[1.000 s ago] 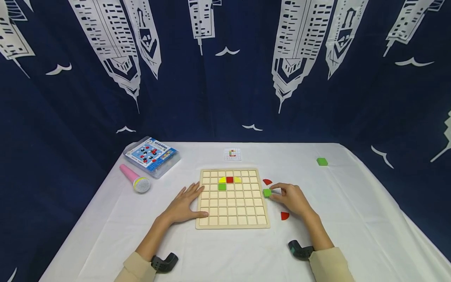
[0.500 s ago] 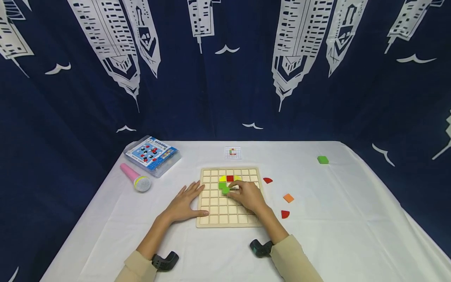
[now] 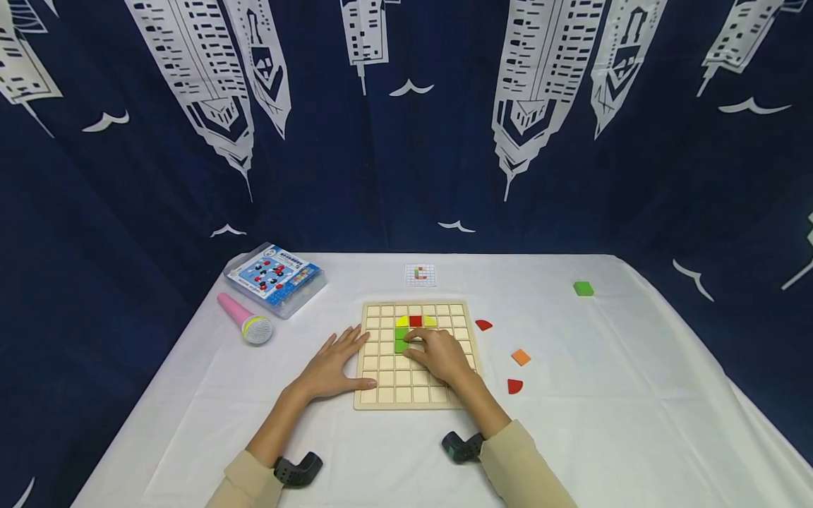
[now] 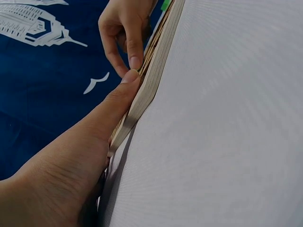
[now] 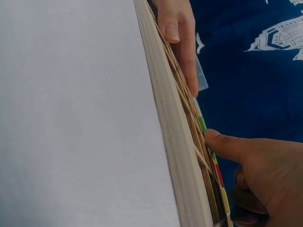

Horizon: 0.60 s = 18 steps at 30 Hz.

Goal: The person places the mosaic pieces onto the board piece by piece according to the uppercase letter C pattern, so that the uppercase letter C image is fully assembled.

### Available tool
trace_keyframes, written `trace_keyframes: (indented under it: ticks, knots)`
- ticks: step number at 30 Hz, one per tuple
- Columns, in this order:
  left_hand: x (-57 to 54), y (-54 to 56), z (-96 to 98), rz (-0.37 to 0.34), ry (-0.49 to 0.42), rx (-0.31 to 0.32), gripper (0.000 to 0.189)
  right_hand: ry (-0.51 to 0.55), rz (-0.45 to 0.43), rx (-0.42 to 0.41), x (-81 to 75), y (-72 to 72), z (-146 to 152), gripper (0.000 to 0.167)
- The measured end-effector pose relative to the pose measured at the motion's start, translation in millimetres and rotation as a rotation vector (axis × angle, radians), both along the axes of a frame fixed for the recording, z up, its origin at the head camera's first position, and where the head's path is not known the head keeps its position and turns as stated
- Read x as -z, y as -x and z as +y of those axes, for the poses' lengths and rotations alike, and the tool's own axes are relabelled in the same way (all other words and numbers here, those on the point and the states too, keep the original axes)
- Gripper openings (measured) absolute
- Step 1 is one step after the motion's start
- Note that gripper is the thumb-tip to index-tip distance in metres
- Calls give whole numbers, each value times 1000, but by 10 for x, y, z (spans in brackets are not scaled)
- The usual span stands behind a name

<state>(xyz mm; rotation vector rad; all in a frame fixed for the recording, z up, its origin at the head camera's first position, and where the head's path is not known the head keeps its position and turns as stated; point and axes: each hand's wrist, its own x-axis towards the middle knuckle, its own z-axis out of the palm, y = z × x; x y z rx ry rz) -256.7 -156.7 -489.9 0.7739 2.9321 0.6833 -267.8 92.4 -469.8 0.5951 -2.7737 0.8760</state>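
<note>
A wooden grid board [image 3: 394,399] lies mid-table. My left hand [image 3: 330,370] rests along its left side, fingers spread and the thumb over the lower left edge. Above the board, my right hand [image 3: 438,353] has thumb and index finger at a green square tile [image 3: 400,347], which sits in or on a cell right below another green tile [image 3: 401,333]. The right wrist view shows the right thumb touching green at the board's surface. A red square tile [image 3: 416,321] lies in an upper row, with a yellow piece [image 3: 402,322] on its left and another yellow piece [image 3: 430,321] on its right.
Right of the board lie a red quarter-round piece [image 3: 484,325], an orange square [image 3: 521,357] and a second red piece [image 3: 515,386]. A green tile [image 3: 583,288] is farther right. Behind the board is a pattern card [image 3: 420,275]. A pink microphone [image 3: 241,317] and plastic case [image 3: 276,279] stand left.
My right hand has carried a green tile from the board's right side to below the other green one and lowered it, uncovering the orange square. My left hand has stayed in place.
</note>
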Motion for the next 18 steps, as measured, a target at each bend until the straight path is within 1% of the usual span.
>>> trace_keyframes:
  ticks: [6,10,12,14,18]
  knots:
    - [-3,5,1,-1,0,-3,100,22,-1,-20,-10,5,29,23]
    - [7,4,10,-2,-3,2,101,61,-14,-3,-60,11,170,25]
    - [12,3,16,-3,-8,4,101,87,-16,28,-93,33,311,26]
    - [17,5,17,3,-11,2,101,94,-9,78,-127,65,490,28]
    - [26,5,3,8,-8,-5,101,49,-3,215,-150,126,859,33]
